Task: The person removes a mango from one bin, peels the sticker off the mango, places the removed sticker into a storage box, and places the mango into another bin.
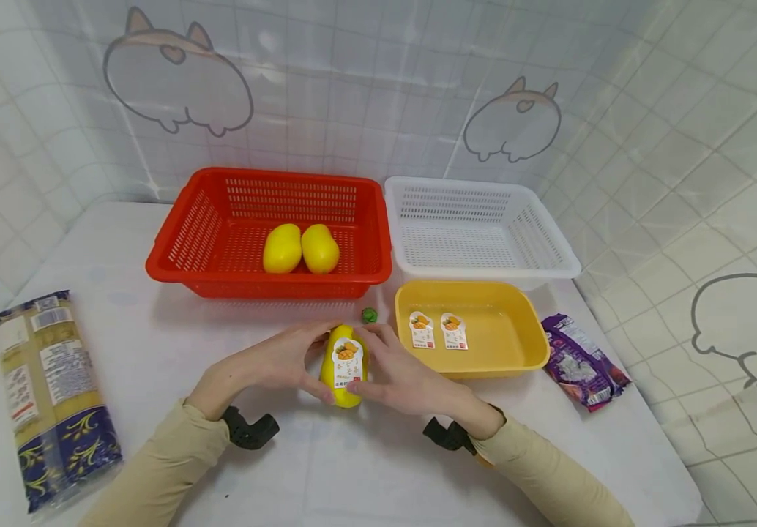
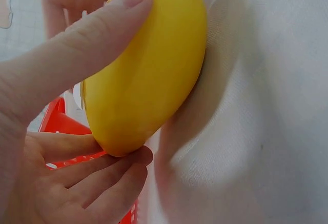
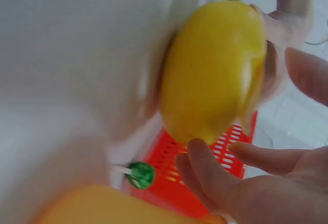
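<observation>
A yellow mango point(image 1: 335, 359) lies on the white table in front of the red basket, with a white mango-picture label point(image 1: 347, 359) on its upper side. My left hand point(image 1: 276, 362) grips it from the left; in the left wrist view the thumb presses along its side and the fingers meet its far end. From the other side my right hand point(image 1: 411, 380) touches it. Its fingertips point(image 3: 197, 147) rest against the far end in the right wrist view, while the thumb extends over the label in the head view.
Two mangoes point(image 1: 301, 249) sit in the red basket point(image 1: 266, 285). Beside it stands a white basket point(image 1: 484, 274). A yellow tray point(image 1: 510, 329) holds two labels point(image 1: 438, 331). A green lollipop point(image 1: 369, 315), a noodle pack point(image 1: 56, 395) and a purple snack bag point(image 1: 583, 362) lie around.
</observation>
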`<action>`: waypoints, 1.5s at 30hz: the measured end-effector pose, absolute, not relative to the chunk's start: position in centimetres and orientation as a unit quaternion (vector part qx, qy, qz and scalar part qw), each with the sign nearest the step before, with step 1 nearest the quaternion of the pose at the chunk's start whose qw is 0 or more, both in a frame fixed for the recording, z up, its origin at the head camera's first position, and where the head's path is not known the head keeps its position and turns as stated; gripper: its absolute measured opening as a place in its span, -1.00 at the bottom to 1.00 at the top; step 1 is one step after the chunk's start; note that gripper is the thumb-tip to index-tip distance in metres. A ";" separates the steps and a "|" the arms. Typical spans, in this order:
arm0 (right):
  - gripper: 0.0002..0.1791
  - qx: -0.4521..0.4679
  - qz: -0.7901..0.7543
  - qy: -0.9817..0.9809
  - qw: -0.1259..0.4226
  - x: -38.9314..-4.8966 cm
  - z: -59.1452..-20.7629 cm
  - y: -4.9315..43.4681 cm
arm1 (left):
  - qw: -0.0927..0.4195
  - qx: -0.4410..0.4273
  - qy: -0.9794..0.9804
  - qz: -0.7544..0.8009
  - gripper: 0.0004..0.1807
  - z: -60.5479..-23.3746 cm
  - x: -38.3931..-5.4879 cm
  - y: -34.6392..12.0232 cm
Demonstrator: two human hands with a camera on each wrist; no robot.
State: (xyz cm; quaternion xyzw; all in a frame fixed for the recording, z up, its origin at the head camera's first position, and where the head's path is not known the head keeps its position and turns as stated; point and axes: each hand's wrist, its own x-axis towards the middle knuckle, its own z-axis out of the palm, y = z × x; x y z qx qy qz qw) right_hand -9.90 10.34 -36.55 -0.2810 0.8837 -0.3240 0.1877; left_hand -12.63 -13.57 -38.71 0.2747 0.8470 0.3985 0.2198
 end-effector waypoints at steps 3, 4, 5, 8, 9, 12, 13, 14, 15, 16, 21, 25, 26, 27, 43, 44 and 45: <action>-0.16 -0.295 -0.317 0.886 0.167 -10.1 -36.0 10.4 | 0.223 0.272 0.846 0.400 0.17 -38.7 -12.7 -13.5; -0.19 -0.297 -0.317 0.886 0.163 -10.2 -35.8 10.4 | 0.224 0.272 0.846 0.401 0.17 -38.6 -12.7 -13.5; -0.22 -0.300 -0.318 0.886 0.156 -10.4 -35.6 10.4 | 0.224 0.271 0.845 0.402 0.17 -38.6 -12.7 -13.5; -0.35 -0.309 -0.317 0.886 0.139 -11.0 -35.0 10.1 | 0.228 0.267 0.844 0.405 0.18 -38.5 -12.6 -13.5; -0.41 -0.311 -0.314 0.887 0.132 -11.2 -34.9 10.0 | 0.229 0.266 0.844 0.405 0.19 -38.5 -12.6 -13.5; -0.55 -0.309 -0.303 0.894 0.117 -11.7 -34.6 9.7 | 0.232 0.261 0.845 0.405 0.22 -38.5 -12.5 -13.4; -0.59 -0.305 -0.298 0.897 0.115 -11.8 -34.6 9.6 | 0.232 0.260 0.846 0.403 0.23 -38.5 -12.5 -13.4; -0.64 -0.302 -0.297 0.899 0.111 -11.8 -34.7 9.5 | 0.232 0.259 0.846 0.403 0.23 -38.5 -12.5 -13.4; -0.68 -0.299 -0.300 0.899 0.109 -11.9 -34.8 9.5 | 0.232 0.259 0.847 0.402 0.22 -38.6 -12.5 -13.3; -0.71 -0.294 -0.304 0.900 0.108 -11.9 -34.9 9.4 | 0.231 0.260 0.847 0.401 0.21 -38.6 -12.5 -13.3; -0.81 -0.280 -0.322 0.899 0.100 -11.9 -35.4 9.2 | 0.226 0.269 0.848 0.397 0.18 -38.7 -12.5 -13.2; -0.84 -0.275 -0.326 0.900 0.092 -12.0 -35.7 9.0 | 0.226 0.270 0.849 0.393 0.20 -38.7 -12.5 -13.1; -0.84 -0.275 -0.328 0.899 0.089 -12.0 -35.7 9.0 | 0.225 0.270 0.850 0.393 0.22 -38.7 -12.5 -13.1; -0.85 -0.274 -0.330 0.899 0.088 -12.0 -35.8 9.0 | 0.226 0.269 0.850 0.392 0.23 -38.7 -12.5 -13.1; -0.91 -0.253 -0.370 0.889 0.093 -12.5 -36.1 9.0 | 0.204 0.264 0.862 0.381 0.25 -38.7 -12.4 -12.8; -0.91 -0.253 -0.369 0.889 0.092 -12.5 -36.1 8.9 | 0.205 0.262 0.863 0.380 0.25 -38.7 -12.4 -12.8; -0.91 -0.252 -0.369 0.890 0.091 -12.5 -36.1 8.9 | 0.206 0.259 0.865 0.378 0.26 -38.6 -12.3 -12.8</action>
